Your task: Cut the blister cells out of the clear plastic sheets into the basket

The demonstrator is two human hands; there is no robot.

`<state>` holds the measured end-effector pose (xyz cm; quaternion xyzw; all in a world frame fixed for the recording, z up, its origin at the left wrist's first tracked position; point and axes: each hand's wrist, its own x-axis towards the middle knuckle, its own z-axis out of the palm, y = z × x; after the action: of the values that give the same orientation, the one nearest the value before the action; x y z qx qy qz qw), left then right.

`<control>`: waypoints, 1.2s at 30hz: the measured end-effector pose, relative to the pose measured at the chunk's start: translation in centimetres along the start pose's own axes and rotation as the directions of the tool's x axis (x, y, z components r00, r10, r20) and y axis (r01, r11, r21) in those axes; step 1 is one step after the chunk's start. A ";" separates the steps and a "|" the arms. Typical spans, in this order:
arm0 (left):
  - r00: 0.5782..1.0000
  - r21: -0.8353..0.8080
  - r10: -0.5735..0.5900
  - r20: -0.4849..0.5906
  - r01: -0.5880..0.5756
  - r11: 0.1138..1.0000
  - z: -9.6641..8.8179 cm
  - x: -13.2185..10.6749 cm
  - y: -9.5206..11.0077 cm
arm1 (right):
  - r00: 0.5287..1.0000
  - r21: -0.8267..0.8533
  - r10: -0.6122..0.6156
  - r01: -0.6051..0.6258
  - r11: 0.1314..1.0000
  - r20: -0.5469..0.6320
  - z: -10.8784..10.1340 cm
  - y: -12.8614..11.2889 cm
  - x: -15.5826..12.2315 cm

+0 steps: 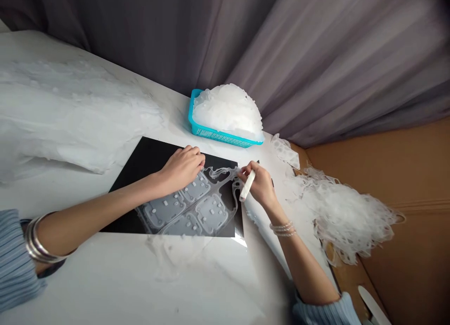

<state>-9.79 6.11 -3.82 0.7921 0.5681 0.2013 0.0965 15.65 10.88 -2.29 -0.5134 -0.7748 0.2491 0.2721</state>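
Left hand [185, 164] on top edge of the sheet [212, 214], fingers curled and bunched, tips hidden; can't tell if it's pinching or only pressing. Right hand [259, 183] closed round a tool [247, 186], white stick shape, slanting down toward the left. Thumb and index of the right hand also at the strip [225, 173], thin, wavy, translucent, running between the two hands; exact pinch too small to tell.

Sheet: translucent, rounded panels with small raised bits, lies flat on the black mat [135, 168], below and between the hands, partly under the left forearm. Looped edging at its right side near the tool. Mat flat on the white desk [116, 273], glare at its lower right corner.

Basket [225, 136], blue, behind the mat on the desk, heaped above the rim with white pieces [228, 109]. Plastic [70, 118], whitish, cloudy heap, left part of the desk. Scrap [285, 151], lacy, right of the basket. Tangle [351, 217] of translucent loops farther right, at the desk edge, against brown upholstery [397, 175]. Grey curtain [168, 39] behind the desk.

Bangles [37, 240] on the left wrist, beaded bracelet [284, 229] on the right. Blue ribbed sleeves [17, 264], both arms.
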 end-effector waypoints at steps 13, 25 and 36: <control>0.977 0.102 0.182 0.115 -0.194 0.976 -1.0 -4.8 5.0 | 0.992 0.414 0.095 -0.052 0.909 -0.084 -1.4 -2.9 -2.9; 0.903 0.483 0.429 -0.003 -0.375 0.792 2.3 -11.8 7.5 | 0.960 0.356 0.020 -0.124 0.926 0.280 2.7 -6.3 -8.4; 0.947 0.431 0.322 0.001 -0.291 0.854 1.7 -11.9 8.1 | 0.918 0.285 -0.090 -0.026 0.958 0.386 2.5 -5.3 -8.6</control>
<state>-5.35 -7.61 -4.78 0.8664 0.4678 0.1134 -0.1325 13.32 0.77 -2.01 -0.3951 -0.7782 0.4516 0.1853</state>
